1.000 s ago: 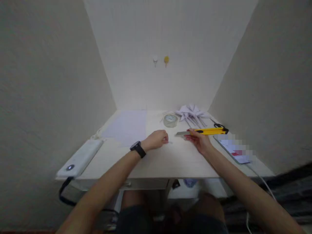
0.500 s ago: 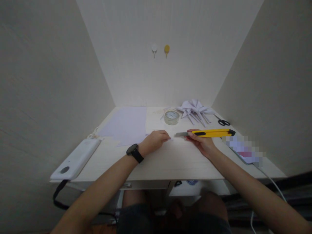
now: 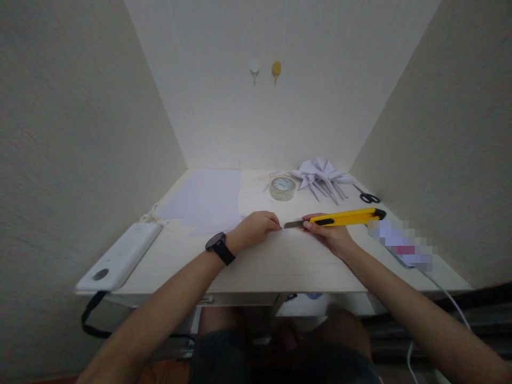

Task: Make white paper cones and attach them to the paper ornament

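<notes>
right hand [image 3: 334, 239] closed around the yellow utility knife [image 3: 344, 217], low over the middle of the bench [image 3: 280, 261], blade extended and pointing left toward the left hand [image 3: 256, 228]. left hand curled down on the bench surface, fingertips pinched together just beside the blade tip, possibly on a small scrap of tape or paper, too small and pale to make out. black watch [image 3: 219, 248] on the left wrist. farther back, a roll of clear tape [image 3: 282, 188] lying flat, with a heap of folded white paper shapes [image 3: 320, 176] just to its right and black-handled scissors [image 3: 367, 196] near the right wall. flat sheets of pale paper [image 3: 208, 200] spread over the rear left part of the bench. long white device [image 3: 120, 256] at the front left edge, black cord hanging below it. blurred-out phone [image 3: 402, 245] with a white cable at the right, near the knife's butt end. two small hooks [image 3: 265, 68], one white and one yellow, on the back wall.
</notes>
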`<state>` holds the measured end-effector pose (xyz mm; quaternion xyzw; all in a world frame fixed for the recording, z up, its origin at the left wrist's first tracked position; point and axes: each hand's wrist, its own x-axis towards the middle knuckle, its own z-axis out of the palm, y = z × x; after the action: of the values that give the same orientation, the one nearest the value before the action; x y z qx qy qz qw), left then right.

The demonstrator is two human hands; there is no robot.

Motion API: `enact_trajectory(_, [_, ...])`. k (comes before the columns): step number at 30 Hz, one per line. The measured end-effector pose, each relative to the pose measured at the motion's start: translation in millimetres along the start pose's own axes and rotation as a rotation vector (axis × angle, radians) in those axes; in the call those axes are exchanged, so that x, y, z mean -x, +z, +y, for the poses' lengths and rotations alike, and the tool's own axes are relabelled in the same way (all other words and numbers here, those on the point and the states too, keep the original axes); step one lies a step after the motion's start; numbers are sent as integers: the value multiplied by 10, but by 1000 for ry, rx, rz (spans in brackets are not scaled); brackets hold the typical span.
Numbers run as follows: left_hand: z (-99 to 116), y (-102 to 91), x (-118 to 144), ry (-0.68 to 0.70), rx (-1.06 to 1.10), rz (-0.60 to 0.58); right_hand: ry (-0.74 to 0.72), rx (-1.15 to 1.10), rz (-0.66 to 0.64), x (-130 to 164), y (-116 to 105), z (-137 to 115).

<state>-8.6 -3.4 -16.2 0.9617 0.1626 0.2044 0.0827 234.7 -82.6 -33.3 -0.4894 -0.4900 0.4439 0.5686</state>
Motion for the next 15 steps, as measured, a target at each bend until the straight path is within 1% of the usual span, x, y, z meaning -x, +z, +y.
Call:
enact_trajectory(7, [36,-38,0,-5,-46,-39,-18,89,3,-18,-28,37])
enact_trajectory(15, [58,-52,-5,9,-60,-47,-44,216,-12,-7,-46,48])
